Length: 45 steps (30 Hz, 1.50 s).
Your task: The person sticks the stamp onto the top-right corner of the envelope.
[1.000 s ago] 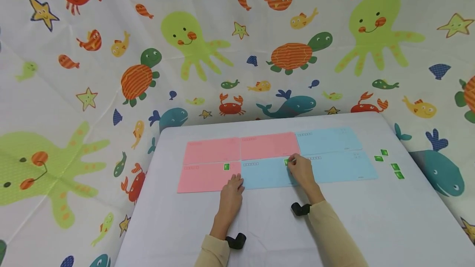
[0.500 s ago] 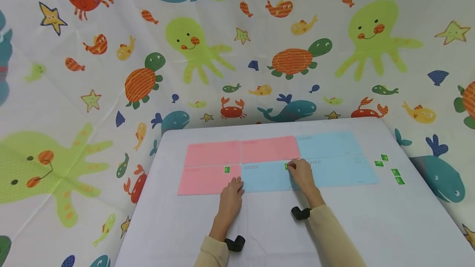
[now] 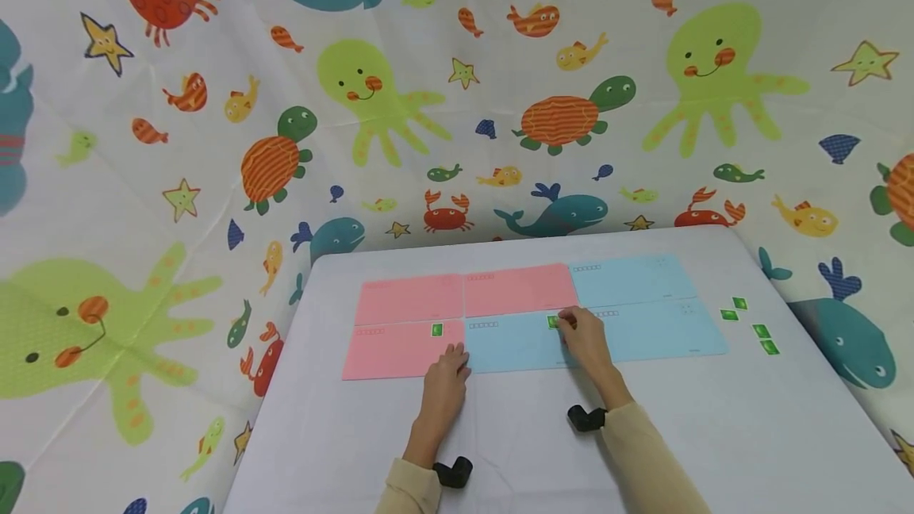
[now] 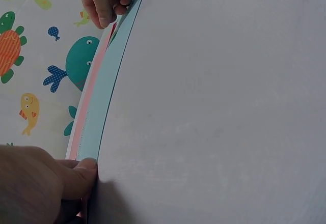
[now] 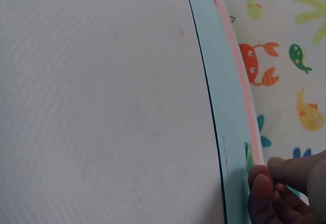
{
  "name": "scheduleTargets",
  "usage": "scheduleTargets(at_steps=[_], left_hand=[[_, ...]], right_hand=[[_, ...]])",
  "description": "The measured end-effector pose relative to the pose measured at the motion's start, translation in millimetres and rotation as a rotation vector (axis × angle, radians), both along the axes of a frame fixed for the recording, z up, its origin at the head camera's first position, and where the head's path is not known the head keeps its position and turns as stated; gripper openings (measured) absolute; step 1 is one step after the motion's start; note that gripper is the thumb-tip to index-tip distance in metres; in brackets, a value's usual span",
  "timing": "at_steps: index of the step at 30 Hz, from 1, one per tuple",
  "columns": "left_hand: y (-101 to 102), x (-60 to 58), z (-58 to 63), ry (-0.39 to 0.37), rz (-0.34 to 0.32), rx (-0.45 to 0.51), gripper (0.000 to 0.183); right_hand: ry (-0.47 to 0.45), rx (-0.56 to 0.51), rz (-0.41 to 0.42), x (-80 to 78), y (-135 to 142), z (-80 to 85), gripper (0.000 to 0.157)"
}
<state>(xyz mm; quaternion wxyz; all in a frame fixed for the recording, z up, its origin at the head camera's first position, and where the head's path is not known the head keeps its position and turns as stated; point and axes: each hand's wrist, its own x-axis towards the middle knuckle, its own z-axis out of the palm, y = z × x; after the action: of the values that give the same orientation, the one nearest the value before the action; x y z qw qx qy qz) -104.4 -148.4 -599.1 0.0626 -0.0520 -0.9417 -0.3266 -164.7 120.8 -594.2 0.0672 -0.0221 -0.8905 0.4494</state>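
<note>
In the head view my right hand (image 3: 584, 335) pinches a small green stamp (image 3: 553, 322) by its right side. The stamp is at the upper right of the front middle blue envelope (image 3: 510, 343). In the right wrist view, thumb and forefinger meet at the edge of the stamp (image 5: 248, 155), partly covering it. My left hand (image 3: 446, 381) rests with relaxed fingers on the near edge, where that blue envelope meets the front pink envelope (image 3: 393, 351). Another green stamp (image 3: 437, 330) lies at the upper right of the pink envelope.
Two pink envelopes (image 3: 410, 300) and a blue envelope (image 3: 631, 278) form the back row. Another blue envelope (image 3: 664, 331) lies front right. Several loose green stamps (image 3: 762, 331) lie on the white table (image 3: 528, 450) at right. A patterned cloth (image 3: 428, 125) hangs behind.
The right hand has shifted slightly to the right, with the stamp moving a little along with it; more of the stamp shows now. The left hand stays in place. The head view has tilted slightly.
</note>
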Motion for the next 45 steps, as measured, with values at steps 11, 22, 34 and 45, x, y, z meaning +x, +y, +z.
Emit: scheduleTargets(at_steps=[11, 22, 34, 45], left_hand=[[0.3, -12.7, 5.3, 0.028, -0.022, 0.008, 0.030], [0.6, -13.5, 5.1, 0.017, -0.005, 0.001, 0.030], [0.2, -12.4, 2.4, -0.001, -0.014, 0.004, 0.030], [-0.9, -1.7, -1.6, -0.027, 0.002, 0.018, 0.032]], right_hand=[[0.062, -0.020, -0.095, 0.6, 37.6, 20.3, 0.016], [0.062, -0.003, -0.181, 9.9, 72.4, 32.6, 0.018], [0.047, 0.013, -0.299, 25.9, 102.8, 36.3, 0.024], [0.016, 0.089, -0.458, 41.1, 132.2, 34.4, 0.030]])
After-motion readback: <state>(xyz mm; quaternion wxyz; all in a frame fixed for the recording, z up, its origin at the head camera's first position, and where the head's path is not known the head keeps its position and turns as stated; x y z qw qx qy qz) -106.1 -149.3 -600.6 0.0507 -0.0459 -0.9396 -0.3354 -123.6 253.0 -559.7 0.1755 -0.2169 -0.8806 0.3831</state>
